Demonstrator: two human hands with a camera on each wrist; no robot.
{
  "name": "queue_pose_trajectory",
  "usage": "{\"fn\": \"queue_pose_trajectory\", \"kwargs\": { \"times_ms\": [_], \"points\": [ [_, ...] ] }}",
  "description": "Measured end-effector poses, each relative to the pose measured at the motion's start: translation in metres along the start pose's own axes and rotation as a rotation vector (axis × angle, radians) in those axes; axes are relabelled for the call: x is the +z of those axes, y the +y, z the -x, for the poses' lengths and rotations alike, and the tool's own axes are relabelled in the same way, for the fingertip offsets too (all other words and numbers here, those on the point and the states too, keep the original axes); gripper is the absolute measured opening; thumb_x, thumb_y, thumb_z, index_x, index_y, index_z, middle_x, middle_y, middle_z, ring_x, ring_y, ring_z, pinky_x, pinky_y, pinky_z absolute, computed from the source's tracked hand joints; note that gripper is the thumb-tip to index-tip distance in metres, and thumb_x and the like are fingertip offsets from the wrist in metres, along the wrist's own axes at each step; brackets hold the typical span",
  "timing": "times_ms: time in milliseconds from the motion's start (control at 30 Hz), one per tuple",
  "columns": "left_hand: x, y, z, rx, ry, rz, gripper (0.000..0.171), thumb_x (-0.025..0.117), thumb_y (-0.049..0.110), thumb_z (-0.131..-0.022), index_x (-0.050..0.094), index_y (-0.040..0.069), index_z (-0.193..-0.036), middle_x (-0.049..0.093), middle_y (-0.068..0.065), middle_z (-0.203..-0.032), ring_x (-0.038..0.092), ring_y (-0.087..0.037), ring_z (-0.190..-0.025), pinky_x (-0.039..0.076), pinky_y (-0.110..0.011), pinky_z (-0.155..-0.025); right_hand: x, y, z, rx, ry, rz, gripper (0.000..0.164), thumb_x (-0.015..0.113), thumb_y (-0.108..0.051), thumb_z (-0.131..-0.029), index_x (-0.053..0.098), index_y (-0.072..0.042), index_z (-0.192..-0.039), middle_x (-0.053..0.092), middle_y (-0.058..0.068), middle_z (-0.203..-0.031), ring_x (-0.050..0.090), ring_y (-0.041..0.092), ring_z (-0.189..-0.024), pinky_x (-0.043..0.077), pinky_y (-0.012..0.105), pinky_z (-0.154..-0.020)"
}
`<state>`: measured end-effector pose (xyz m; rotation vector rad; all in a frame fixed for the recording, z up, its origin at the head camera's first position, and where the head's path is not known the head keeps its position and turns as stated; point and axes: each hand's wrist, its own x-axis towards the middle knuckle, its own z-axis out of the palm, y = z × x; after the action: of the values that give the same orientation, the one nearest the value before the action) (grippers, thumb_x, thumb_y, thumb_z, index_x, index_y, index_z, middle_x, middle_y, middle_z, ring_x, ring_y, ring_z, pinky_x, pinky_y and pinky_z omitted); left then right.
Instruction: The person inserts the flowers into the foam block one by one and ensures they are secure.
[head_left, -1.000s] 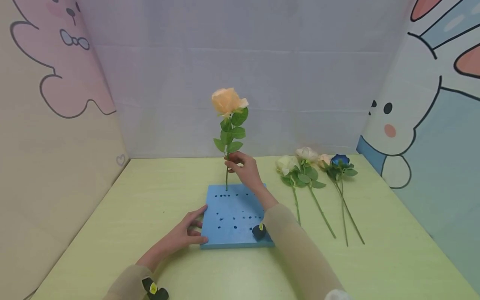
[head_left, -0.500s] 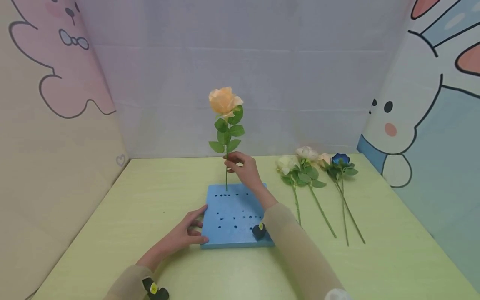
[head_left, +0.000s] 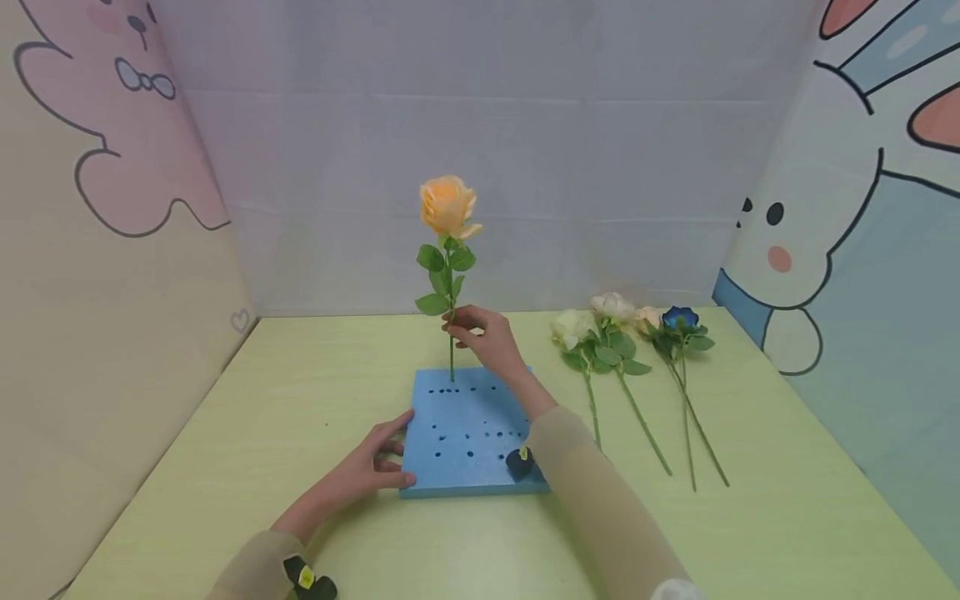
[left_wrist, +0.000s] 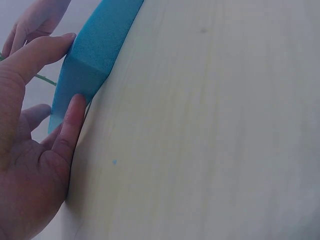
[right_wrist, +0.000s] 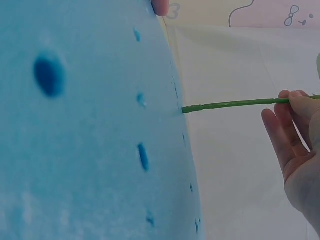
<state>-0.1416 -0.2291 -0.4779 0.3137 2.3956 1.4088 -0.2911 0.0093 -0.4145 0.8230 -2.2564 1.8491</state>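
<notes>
My right hand (head_left: pixel 483 333) pinches the green stem (right_wrist: pixel 235 104) of a peach rose (head_left: pixel 447 207) between thumb and fingertips. The rose stands upright over the far edge of a blue foam board (head_left: pixel 465 472) dotted with holes; its stem's lower end meets the board near the back row. Along the board's left side rests my left hand (head_left: pixel 378 460), with fingers spread and tips touching the edge. In the left wrist view, the thumb and fingers of that left hand (left_wrist: pixel 35 150) lie against the foam's side (left_wrist: pixel 82 75).
Right of the board, a cream-white rose (head_left: pixel 572 328), a pale pinkish rose (head_left: pixel 613 307), a peach rose (head_left: pixel 647 318) and a blue rose (head_left: pixel 680 317) lie on the table (head_left: pixel 300 400), stems toward me. My right sleeve (head_left: pixel 600 492) crosses the board's right side.
The peach rose has turned about its stem and straightened, its bloom shifting slightly left. My right hand keeps its pinch in nearly the same place. My left hand and the board stay still.
</notes>
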Motion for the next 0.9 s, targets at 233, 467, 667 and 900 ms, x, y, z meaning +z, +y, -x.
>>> {"fn": "queue_pose_trajectory", "kwargs": {
  "times_ms": [233, 467, 667, 900],
  "points": [
    [0.000, 0.001, 0.000, -0.005, 0.006, -0.004, 0.095, 0.077, 0.028, -0.086, 0.017, 0.025, -0.159, 0.031, -0.017, -0.150, 0.052, -0.028, -0.120, 0.050, -0.035, -0.097, -0.004, -0.031, 0.009, 0.015, -0.029, 0.026, 0.021, 0.061, -0.002, -0.095, 0.066, 0.003, -0.115, 0.071, 0.026, -0.108, 0.070, 0.043, -0.095, 0.059, 0.054, -0.079],
    [0.000, 0.002, 0.000, -0.005, 0.004, 0.003, 0.094, 0.077, 0.028, -0.086, 0.018, 0.026, -0.159, 0.031, -0.017, -0.150, 0.051, -0.028, -0.121, 0.049, -0.036, -0.098, 0.000, -0.006, 0.002, 0.004, -0.021, 0.063, 0.023, 0.063, -0.008, -0.096, 0.067, -0.001, -0.117, 0.072, 0.023, -0.108, 0.071, 0.040, -0.093, 0.060, 0.051, -0.076],
    [0.000, 0.002, 0.000, -0.008, 0.004, 0.001, 0.094, 0.077, 0.029, -0.086, 0.018, 0.027, -0.159, 0.031, -0.016, -0.150, 0.051, -0.028, -0.121, 0.049, -0.036, -0.098, 0.001, 0.003, -0.002, -0.002, 0.004, 0.093, 0.020, 0.067, -0.014, -0.094, 0.070, -0.006, -0.112, 0.075, 0.016, -0.103, 0.074, 0.030, -0.086, 0.061, 0.047, -0.071],
    [0.000, 0.002, 0.000, -0.007, 0.007, -0.005, 0.095, 0.077, 0.028, -0.086, 0.018, 0.026, -0.159, 0.030, -0.017, -0.152, 0.052, -0.028, -0.121, 0.049, -0.035, -0.098, 0.002, 0.002, -0.001, -0.010, -0.008, 0.155, 0.019, 0.066, -0.014, -0.095, 0.069, -0.005, -0.111, 0.074, 0.014, -0.101, 0.073, 0.034, -0.088, 0.061, 0.042, -0.068]
  ]
}}
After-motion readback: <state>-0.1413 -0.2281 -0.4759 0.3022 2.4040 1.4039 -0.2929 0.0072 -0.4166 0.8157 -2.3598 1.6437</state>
